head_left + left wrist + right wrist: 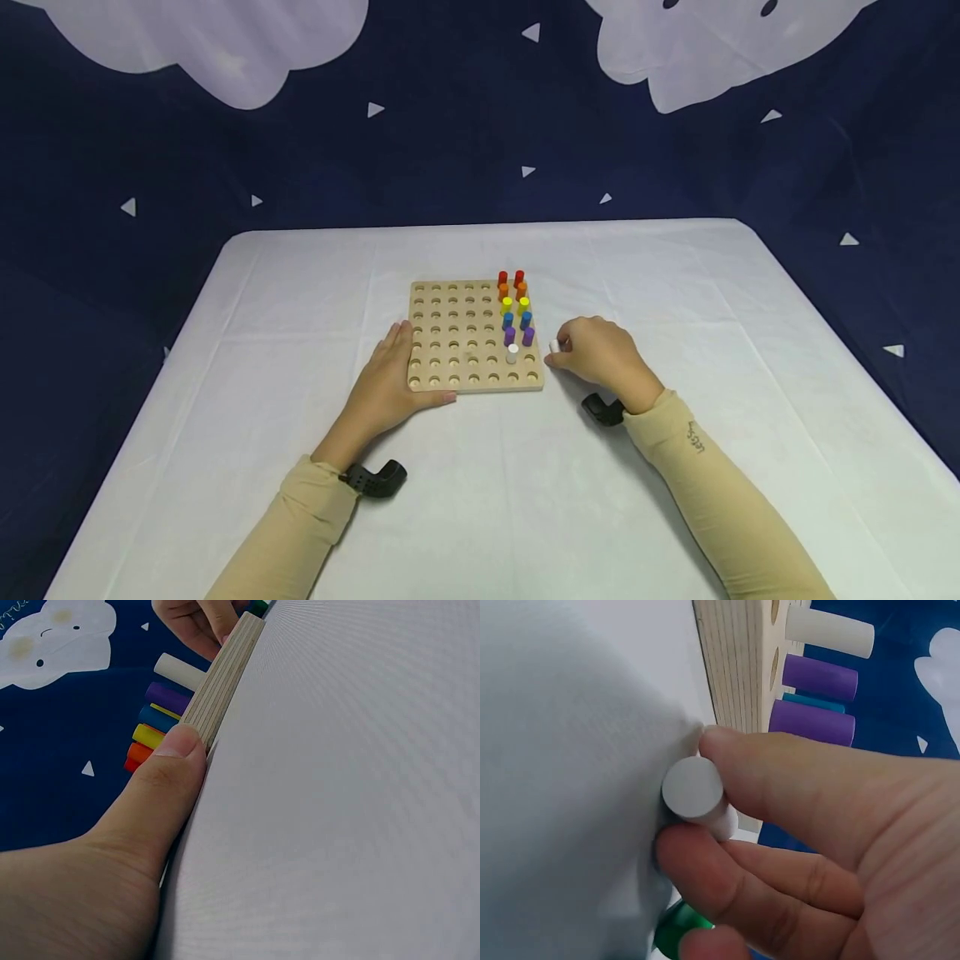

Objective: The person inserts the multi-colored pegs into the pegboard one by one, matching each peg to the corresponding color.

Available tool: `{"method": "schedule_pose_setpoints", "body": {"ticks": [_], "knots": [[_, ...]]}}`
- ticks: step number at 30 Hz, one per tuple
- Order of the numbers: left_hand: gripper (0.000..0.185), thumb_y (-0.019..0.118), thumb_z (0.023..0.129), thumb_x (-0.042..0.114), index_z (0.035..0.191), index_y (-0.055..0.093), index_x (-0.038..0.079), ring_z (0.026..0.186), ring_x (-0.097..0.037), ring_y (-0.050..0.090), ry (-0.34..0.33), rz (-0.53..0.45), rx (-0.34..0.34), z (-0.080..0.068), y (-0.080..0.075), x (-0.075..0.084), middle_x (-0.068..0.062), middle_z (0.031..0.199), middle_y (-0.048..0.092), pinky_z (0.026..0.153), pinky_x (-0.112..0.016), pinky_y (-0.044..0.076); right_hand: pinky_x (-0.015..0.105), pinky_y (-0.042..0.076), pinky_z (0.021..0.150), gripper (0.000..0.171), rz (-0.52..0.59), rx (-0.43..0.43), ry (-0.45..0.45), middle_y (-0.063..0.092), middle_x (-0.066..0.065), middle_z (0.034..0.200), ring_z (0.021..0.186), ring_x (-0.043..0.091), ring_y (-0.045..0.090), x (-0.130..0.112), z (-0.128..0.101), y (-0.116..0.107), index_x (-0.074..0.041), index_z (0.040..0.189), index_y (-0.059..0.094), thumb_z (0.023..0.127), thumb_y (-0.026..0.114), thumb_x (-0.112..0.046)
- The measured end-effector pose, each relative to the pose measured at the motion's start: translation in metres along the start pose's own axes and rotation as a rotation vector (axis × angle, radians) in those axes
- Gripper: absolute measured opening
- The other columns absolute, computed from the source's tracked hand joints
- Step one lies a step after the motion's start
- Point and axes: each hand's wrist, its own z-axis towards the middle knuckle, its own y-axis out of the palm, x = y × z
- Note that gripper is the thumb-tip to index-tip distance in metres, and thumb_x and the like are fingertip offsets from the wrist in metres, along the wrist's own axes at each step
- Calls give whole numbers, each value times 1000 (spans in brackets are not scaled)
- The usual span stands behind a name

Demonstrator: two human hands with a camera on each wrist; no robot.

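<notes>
A wooden peg board (480,388) with rows of round holes lies flat on the table. My left hand (384,387) rests at its near left corner, fingers straight along the left side and thumb (169,761) pressed on the front edge. Pairs of red, orange, yellow, blue and purple pegs (528,336) stand upright in the two right-hand columns. A single white peg (512,354) stands nearer me, in the left of these columns. Just right of the board, my right hand (600,354) pinches another white peg (694,787) low by the tabletop, between thumb and fingers.
A green piece (682,930) lies on the table behind the right fingers, mostly hidden by them in the head view. White cloth (487,500) covers the table. Behind it hangs a dark blue curtain (450,167) with clouds and small triangles.
</notes>
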Motion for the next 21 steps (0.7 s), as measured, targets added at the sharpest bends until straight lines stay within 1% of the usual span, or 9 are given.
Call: {"method": "schedule_pose_setpoints", "body": {"ticks": [3, 6, 10, 13, 16, 21], "knots": [[135, 79, 67, 70, 158, 9, -2, 156, -31, 7, 3, 0, 1, 0, 0, 0, -18, 166, 10, 127, -49, 13, 37, 52, 69, 39, 3, 5, 7, 74, 8, 99, 78, 20, 62, 1, 1, 1, -6, 108, 74, 84, 78, -36], [135, 78, 67, 70, 158, 9, -2, 156, -31, 7, 1, 0, 2, 0, 0, 0, -18, 166, 10, 127, -49, 13, 34, 49, 65, 36, 2, 17, 10, 72, 6, 93, 76, 20, 60, 2, 2, 0, -6, 108, 74, 85, 76, -34], [135, 79, 67, 70, 158, 9, -2, 156, -32, 7, -2, -1, 4, -1, 0, 0, -18, 166, 10, 126, -50, 14, 30, 46, 60, 35, 17, 56, 1, 70, 4, 86, 71, 19, 59, 5, 2, -3, -5, 111, 72, 88, 71, -30], [135, 79, 67, 70, 158, 9, -2, 156, -32, 8, -2, -1, 4, -1, 1, 0, -18, 166, 10, 126, -51, 15, 30, 48, 61, 33, 52, 99, -11, 73, 5, 89, 71, 19, 62, 8, 2, -7, -5, 113, 70, 90, 69, -29], [135, 79, 67, 70, 158, 9, -2, 155, -33, 8, 1, 1, 6, -1, 1, 0, -18, 166, 10, 126, -51, 15, 32, 49, 64, 30, 96, 139, -18, 75, 6, 97, 73, 19, 63, 10, 2, -11, -7, 111, 68, 91, 68, -29], [135, 78, 66, 70, 158, 9, -1, 156, -31, 7, 1, 2, 5, 0, 1, 0, -17, 167, 10, 126, -49, 14, 30, 45, 62, 22, 177, 169, -45, 76, 5, 101, 67, 17, 60, 11, 1, -18, -11, 106, 67, 91, 68, -28]]}}
